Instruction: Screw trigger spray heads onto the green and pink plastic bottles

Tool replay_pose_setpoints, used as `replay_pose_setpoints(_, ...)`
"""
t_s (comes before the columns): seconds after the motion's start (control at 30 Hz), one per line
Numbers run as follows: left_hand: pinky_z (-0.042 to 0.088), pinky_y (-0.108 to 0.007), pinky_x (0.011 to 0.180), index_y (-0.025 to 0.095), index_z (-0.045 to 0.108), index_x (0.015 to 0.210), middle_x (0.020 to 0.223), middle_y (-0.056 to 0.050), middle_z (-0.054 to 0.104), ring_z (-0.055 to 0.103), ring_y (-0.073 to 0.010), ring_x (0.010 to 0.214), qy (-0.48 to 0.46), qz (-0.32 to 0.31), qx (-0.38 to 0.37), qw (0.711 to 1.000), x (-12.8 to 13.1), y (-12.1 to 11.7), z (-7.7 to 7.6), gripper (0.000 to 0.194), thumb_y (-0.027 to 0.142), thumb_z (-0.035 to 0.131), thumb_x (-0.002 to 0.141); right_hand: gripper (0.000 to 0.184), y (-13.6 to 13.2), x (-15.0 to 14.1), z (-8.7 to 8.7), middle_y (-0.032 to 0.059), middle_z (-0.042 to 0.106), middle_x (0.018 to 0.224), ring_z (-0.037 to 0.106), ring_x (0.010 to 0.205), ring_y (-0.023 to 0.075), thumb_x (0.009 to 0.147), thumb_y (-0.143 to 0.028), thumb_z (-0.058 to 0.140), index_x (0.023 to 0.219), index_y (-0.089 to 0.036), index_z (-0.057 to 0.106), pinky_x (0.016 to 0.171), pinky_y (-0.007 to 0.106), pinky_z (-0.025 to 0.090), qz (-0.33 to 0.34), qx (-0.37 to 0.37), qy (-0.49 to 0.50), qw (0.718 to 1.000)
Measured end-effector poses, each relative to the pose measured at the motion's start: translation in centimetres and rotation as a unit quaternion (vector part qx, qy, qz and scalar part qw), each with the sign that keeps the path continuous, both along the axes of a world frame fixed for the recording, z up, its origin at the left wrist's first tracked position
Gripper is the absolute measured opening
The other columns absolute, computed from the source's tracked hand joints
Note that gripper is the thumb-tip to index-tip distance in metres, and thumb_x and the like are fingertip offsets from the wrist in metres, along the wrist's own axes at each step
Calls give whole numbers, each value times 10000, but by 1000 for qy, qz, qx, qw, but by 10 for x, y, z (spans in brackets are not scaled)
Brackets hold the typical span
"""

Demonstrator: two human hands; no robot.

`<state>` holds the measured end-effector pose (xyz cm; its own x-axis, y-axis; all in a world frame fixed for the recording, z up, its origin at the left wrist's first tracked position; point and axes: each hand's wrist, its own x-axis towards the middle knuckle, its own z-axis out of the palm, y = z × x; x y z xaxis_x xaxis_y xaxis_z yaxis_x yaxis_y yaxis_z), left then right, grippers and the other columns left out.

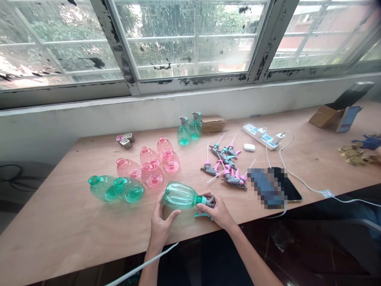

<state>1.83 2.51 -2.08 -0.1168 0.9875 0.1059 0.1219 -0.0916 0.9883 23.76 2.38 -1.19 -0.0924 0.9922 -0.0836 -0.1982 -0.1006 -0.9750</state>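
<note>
Largest item: a wide window (195, 39) with peeling metal frames, spanning the wall behind a light-brown wooden table (59, 238). On the table's left half, five translucent pink plastic bottles (152, 176) grouped together, with two translucent green plastic bottles (129, 190) just beside them at the near left. Right of centre, a heap of grey spray heads (226, 172) with pink or turquoise parts and thin white tubes. Far right, an open brown cardboard box (326, 116); between box and heap, a white power strip (258, 136) with plugs in it. Held near the table's front edge, the clear green plastic bottle (178, 195) lies on its side, neck to the right, a grey spray head with a turquoise collar (210, 201) at its neck. Right hand (218, 210): thumb and fingers pinching that head. Left hand (162, 220): at the bottle's base, thumb angled out below, fingers partly hidden behind; cannot tell whether they grip. At the back, a small brown carton (212, 124) next to two upright green spray bottles (183, 135). Smallest noted: a rounded white case (249, 147), near the power strip
</note>
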Motion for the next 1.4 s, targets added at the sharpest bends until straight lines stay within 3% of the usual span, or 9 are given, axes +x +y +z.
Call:
replay_pose_setpoints(0.23, 362, -477, 1179, 308, 523, 1392, 1499, -65, 526, 461, -312, 1402, -12, -16, 7, 1000, -1, 3, -5, 661, 358, 779, 784, 305, 2, 0, -6, -57, 692, 638, 675, 561, 150, 784, -354, 788, 981, -207, 607, 584, 265, 547, -7, 3, 4, 1000)
replay_pose_setpoints(0.43, 352, -503, 1178, 299, 499, 1385, 1447, -78, 569, 482, -325, 1381, -9, -2, -2, 1000, -2, 1, -5, 731, 389, 820, 734, 296, 1, -1, -7, -53, 678, 702, 687, 595, 154, 772, -356, 800, 961, -217, 619, 612, 280, 571, 5, 9, 7, 1000)
replay_pose_setpoints(0.7, 337, -459, 1190, 320, 497, 1409, 1490, -56, 530, 465, -297, 1398, 7, -17, -3, 1000, -2, 3, -5, 634, 382, 736, 825, 280, 1, -1, -6, -54, 687, 650, 682, 580, 157, 808, -341, 771, 993, -215, 603, 616, 282, 564, 2, 11, -4, 1000)
replay_pose_setpoints(0.9, 321, -492, 1191, 320, 479, 1407, 1437, -56, 565, 479, -313, 1376, 37, -18, -15, 999, -1, 2, -4, 758, 359, 826, 735, 275, 1, -1, -5, -54, 693, 659, 696, 586, 166, 797, -342, 780, 967, -217, 604, 619, 290, 571, 2, 14, -14, 1000)
replay_pose_setpoints(1.2, 308, -468, 1204, 337, 495, 1391, 1500, -33, 498, 437, -287, 1412, 59, -14, 19, 998, -1, 2, 1, 656, 362, 768, 795, 251, 1, -1, -3, -54, 700, 625, 677, 580, 159, 822, -365, 761, 943, -211, 602, 607, 281, 564, 6, 12, -14, 1000)
replay_pose_setpoints(1.4, 321, -517, 1184, 315, 482, 1385, 1407, -53, 573, 482, -306, 1365, 63, -8, -2, 998, 0, 1, 0, 698, 384, 794, 765, 235, 0, -1, -4, -39, 730, 620, 683, 599, 158, 840, -366, 754, 933, -204, 611, 644, 282, 550, 15, 13, -15, 1000)
